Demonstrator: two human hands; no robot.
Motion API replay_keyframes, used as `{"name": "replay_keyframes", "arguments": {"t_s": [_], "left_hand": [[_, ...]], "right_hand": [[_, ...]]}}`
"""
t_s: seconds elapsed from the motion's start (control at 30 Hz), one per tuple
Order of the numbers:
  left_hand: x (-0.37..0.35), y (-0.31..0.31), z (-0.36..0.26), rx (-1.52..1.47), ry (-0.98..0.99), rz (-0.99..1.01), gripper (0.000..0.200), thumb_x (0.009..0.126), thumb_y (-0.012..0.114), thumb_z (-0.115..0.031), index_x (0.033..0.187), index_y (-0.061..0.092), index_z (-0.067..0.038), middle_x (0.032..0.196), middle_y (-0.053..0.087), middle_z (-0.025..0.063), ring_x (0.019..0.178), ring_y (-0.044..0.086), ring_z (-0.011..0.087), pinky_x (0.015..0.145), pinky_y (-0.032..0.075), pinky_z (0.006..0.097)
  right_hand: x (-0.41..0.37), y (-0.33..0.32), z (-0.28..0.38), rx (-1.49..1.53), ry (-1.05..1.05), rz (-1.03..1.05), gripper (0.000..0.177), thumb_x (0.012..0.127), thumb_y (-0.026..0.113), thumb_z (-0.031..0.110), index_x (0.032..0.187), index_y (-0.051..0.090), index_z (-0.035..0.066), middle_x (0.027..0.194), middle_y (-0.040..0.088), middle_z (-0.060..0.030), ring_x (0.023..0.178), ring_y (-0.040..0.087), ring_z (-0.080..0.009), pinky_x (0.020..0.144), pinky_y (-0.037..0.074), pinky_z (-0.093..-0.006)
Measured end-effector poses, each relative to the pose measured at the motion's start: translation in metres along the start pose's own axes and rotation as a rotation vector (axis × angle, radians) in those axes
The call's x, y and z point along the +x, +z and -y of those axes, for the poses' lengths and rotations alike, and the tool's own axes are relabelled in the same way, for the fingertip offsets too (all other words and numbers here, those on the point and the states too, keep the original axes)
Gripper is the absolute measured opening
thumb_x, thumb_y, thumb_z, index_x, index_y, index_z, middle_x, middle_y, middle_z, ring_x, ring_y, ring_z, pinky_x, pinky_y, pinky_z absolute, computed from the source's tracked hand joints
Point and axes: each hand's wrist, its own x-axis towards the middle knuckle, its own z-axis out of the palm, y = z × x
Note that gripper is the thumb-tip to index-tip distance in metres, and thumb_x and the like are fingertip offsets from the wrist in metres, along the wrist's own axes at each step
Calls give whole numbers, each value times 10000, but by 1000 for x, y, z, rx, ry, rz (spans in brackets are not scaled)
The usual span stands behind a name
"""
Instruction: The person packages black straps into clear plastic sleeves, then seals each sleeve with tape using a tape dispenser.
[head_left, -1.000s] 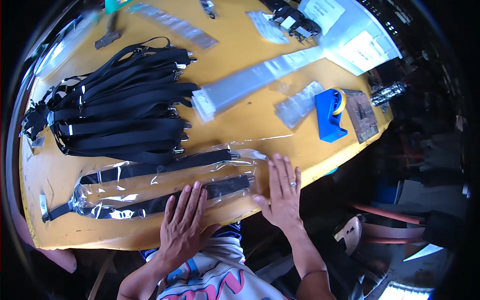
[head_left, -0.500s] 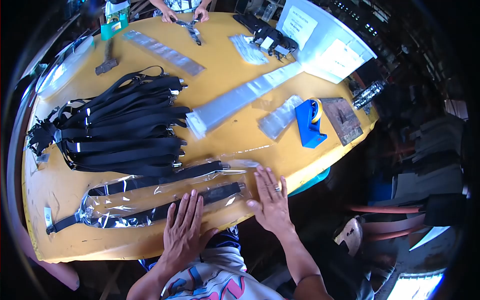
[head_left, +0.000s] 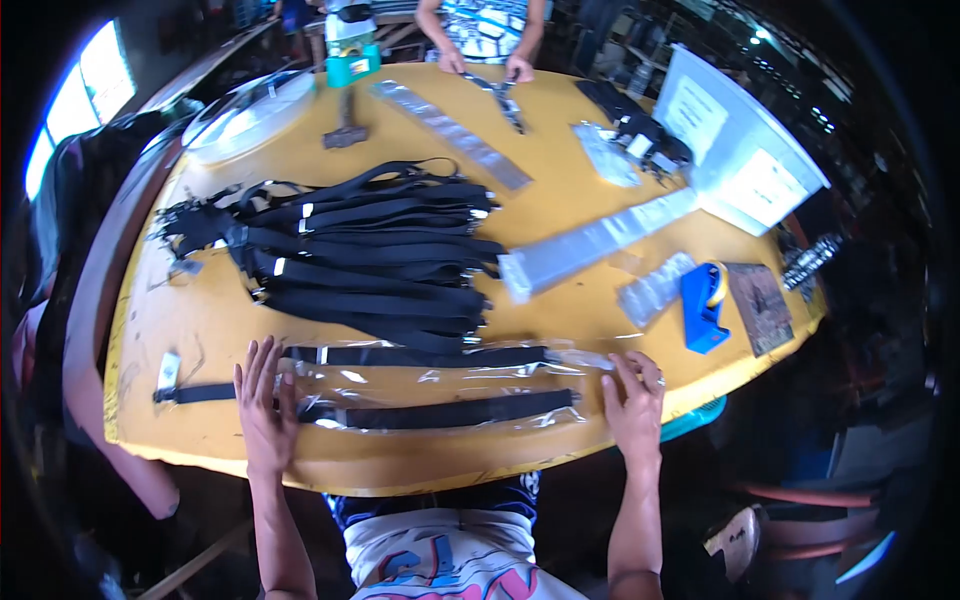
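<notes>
Near the front edge of the table, black straps [head_left: 450,410] lie in two rows inside a clear plastic sleeve [head_left: 430,378]. My left hand [head_left: 265,405] rests on the left part of the sleeve, where one strap runs out to a white tag [head_left: 168,370]; its fingers are stretched out. At the sleeve's right end is my right hand [head_left: 635,395], its fingers apart and the fingertips by the plastic. Behind the sleeve lies a large bundle of black straps [head_left: 380,260] with metal clips.
Beyond the bundle are a hammer [head_left: 346,130], plastic sleeves [head_left: 600,245] and a white bin [head_left: 740,150]. A blue tape dispenser [head_left: 704,310] stands by a dark plate [head_left: 760,308] at right. Across the table, another person's hands [head_left: 485,68] hold a dark strap.
The view has shifted left. My left hand has moved left along the sleeve, my right hand stays at its right end, and the straps in the sleeve lie straighter.
</notes>
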Motion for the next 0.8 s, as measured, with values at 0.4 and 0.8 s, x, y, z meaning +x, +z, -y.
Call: {"name": "replay_keyframes", "arguments": {"t_s": [0.4,0.8], "left_hand": [[-28,-45,56,98,-106,251,531,1161,368,-385,1594,498,-106,1700,396,139,1604,300,347,1300,180,535],[-46,-59,72,-29,-140,188,516,1160,407,-379,1473,623,-31,1629,494,181,1581,339,395,1296,194,538]], "right_hand": [[9,13,-4,-129,42,-88,282,902,720,-30,1142,808,89,1087,593,-95,887,654,-286,735,554,-434],[5,11,-6,-138,15,-187,249,903,697,-16,1122,797,46,1068,782,-111,933,746,-321,815,590,-435]]}}
